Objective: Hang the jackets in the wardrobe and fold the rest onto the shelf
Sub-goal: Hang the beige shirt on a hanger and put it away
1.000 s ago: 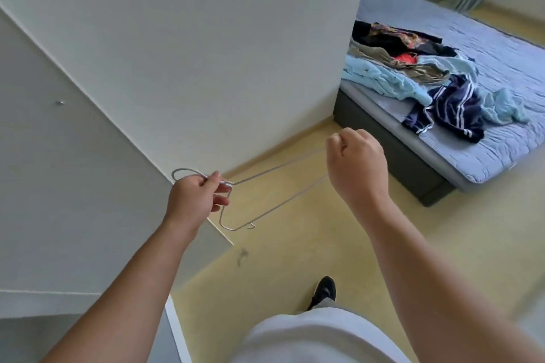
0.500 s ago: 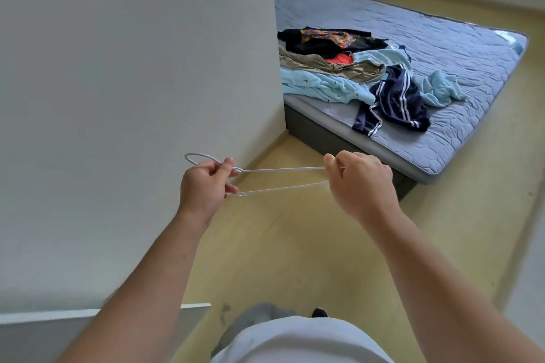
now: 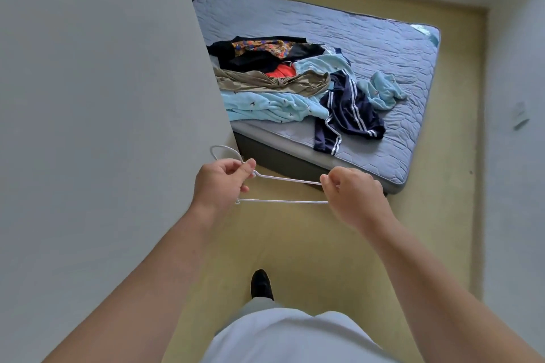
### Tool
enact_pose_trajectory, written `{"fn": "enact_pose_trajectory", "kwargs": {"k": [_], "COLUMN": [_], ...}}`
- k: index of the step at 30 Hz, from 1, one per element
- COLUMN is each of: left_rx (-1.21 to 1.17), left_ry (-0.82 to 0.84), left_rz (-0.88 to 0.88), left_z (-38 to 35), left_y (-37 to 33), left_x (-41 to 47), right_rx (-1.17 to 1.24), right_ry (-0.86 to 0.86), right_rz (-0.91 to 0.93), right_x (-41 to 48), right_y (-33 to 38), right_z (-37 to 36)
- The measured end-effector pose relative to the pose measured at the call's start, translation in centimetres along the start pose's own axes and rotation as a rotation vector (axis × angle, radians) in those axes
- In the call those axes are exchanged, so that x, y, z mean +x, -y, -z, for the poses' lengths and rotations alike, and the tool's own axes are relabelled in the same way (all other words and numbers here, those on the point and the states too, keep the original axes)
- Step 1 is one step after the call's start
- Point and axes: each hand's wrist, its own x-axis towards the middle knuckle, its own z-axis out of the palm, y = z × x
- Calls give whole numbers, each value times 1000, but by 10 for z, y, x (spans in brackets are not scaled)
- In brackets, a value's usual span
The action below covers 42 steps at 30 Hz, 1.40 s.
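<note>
Centre of frame: you are holding the hanger [image 3: 283,201] level, its long axis running left to right and its hook curling toward the upper left. Your left hand [image 3: 219,186] is pinching the neck below the hook. Your right hand [image 3: 351,197] is pinching the opposite end, fingers curled round the wire. The clothes [image 3: 265,103] are lying on the bed [image 3: 383,38], above the hands and well apart from them. The jacket [image 3: 351,109] is draping toward the bed's near edge, straight above your right hand, probably the nearer one for reaching.
</note>
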Motion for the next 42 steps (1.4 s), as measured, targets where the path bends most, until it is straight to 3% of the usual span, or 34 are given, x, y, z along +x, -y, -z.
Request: {"fn": "enact_pose_trajectory", "kwargs": {"k": [12,22,32,39,42], "left_rx": [98,258,299,310,393], "left_ry": [283,446,468,761,776], "left_rz": [-80,-134,-154,-120,-58], "left_z": [-65,-156,-205,-223,-228], "left_y": [-63,-132,-169,-150,-129], "left_x": [197,353,476,569,621], "right_rx": [192,351,429,432,410], "right_ry": [39,71,86,133,170], "right_rz": [-180,-176,-201,-519,-649], "right_x": [137,329,483,557,584], "right_y": [13,-9,-9,-3,2], "right_z": [-2,-5,5,-18,-34]}}
